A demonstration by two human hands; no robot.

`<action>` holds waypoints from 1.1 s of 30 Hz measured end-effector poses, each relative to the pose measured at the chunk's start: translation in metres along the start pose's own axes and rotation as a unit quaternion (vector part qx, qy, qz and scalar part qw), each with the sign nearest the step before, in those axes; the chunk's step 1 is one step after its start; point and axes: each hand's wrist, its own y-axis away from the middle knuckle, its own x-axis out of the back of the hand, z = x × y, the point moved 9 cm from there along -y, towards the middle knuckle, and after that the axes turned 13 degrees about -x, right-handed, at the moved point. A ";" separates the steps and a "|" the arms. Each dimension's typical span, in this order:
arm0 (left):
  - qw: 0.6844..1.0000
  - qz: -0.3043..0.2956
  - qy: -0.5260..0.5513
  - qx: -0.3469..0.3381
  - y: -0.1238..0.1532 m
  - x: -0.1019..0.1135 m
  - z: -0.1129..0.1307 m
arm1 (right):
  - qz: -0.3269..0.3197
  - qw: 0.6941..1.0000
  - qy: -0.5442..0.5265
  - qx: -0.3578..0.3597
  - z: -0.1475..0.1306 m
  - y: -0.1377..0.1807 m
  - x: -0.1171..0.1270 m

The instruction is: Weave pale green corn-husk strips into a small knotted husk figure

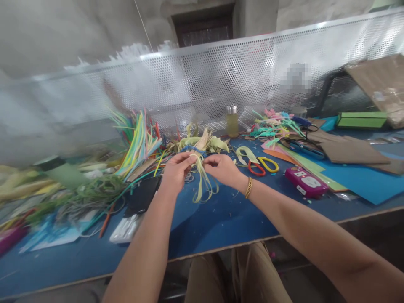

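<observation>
Pale strips [201, 171] sat bunched, our left grip [176, 171] pinching them; our right grip [226, 169] we couldn't tell; toward six o'clock they hung loose, seemingly unfinished.

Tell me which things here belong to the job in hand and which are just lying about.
In use, by the look of it:
pale strips, pinched in the left hand, the right hand close beside
husks just behind, probably

Apparently lying about:
bottle
scissors, within easy reach
purple box
blue paper
cardboard
</observation>
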 end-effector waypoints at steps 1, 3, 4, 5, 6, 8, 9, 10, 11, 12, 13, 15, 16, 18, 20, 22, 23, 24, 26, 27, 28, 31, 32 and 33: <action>1.000 0.006 -0.005 -0.001 0.000 0.000 -0.001 | 0.017 0.999 0.030 0.007 0.000 0.000 0.002; 1.000 0.021 -0.006 -0.008 0.000 0.002 0.000 | 0.040 0.995 0.088 0.024 -0.003 0.000 0.006; 0.999 0.033 -0.003 -0.011 -0.001 0.004 0.000 | 0.039 0.993 0.109 0.029 -0.003 -0.001 0.007; 0.999 0.048 0.004 -0.014 -0.002 0.007 0.001 | 0.033 0.992 0.121 0.030 -0.003 -0.002 0.007; 0.998 0.066 0.014 -0.017 -0.003 0.011 0.003 | 0.022 0.992 0.124 0.028 -0.002 -0.003 0.007; 0.993 0.107 0.039 -0.026 -0.005 0.021 0.007 | -0.005 0.994 0.111 0.009 0.004 -0.006 0.007; 0.990 0.126 0.051 -0.030 -0.007 0.025 0.009 | -0.021 0.995 0.095 -0.005 0.007 -0.007 0.007; 0.988 0.139 0.062 -0.033 -0.008 0.030 0.010 | -0.033 0.996 0.077 -0.019 0.010 -0.008 0.007; 0.986 0.148 0.070 -0.034 -0.009 0.033 0.011 | -0.044 0.997 0.061 -0.035 0.013 -0.009 0.008; 0.985 0.153 0.077 -0.033 -0.010 0.036 0.012 | -0.055 0.996 0.052 -0.049 0.016 -0.009 0.009; 0.983 0.157 0.084 -0.033 -0.011 0.039 0.013 | -0.064 0.995 0.050 -0.060 0.017 -0.008 0.009; 0.980 0.169 0.103 -0.034 -0.014 0.045 0.013 | -0.082 0.992 0.060 -0.075 0.018 -0.007 0.009; 0.977 0.178 0.115 -0.036 -0.015 0.048 0.014 | -0.090 0.991 0.064 -0.081 0.017 -0.006 0.009; 0.970 0.198 0.137 -0.038 -0.018 0.057 0.014 | -0.103 0.989 0.056 -0.094 0.018 -0.006 0.009; 0.965 0.213 0.148 -0.040 -0.021 0.067 0.013 | -0.117 0.986 0.042 -0.108 0.022 -0.007 0.009; 0.966 0.212 0.141 -0.046 -0.026 0.076 0.015 | -0.146 0.982 0.036 -0.112 0.027 -0.008 0.008; 0.967 0.208 0.134 -0.053 -0.028 0.079 0.016 | -0.168 0.979 0.040 -0.112 0.031 -0.008 0.008; 0.968 0.207 0.124 -0.062 -0.029 0.083 0.018 | -0.193 0.973 0.053 -0.114 0.036 -0.008 0.008; 0.970 0.212 0.089 -0.082 -0.029 0.087 0.021 | -0.240 0.955 0.118 -0.129 0.050 -0.007 0.009; 0.971 0.215 0.058 -0.092 -0.027 0.087 0.024 | -0.242 0.945 0.165 -0.143 0.057 -0.008 0.013; 0.971 0.214 0.018 -0.102 -0.025 0.084 0.026 | -0.217 0.941 0.213 -0.150 0.062 -0.011 0.021; 0.971 0.166 -0.125 -0.118 -0.014 0.059 0.029 | -0.077 0.963 0.224 -0.128 0.051 -0.022 0.040; 0.971 0.133 -0.159 -0.117 -0.011 0.047 0.027 | -0.054 0.977 0.173 -0.116 0.044 -0.023 0.038; 0.970 0.096 -0.192 -0.116 -0.008 0.034 0.024 | -0.046 0.988 0.098 -0.110 0.037 -0.023 0.033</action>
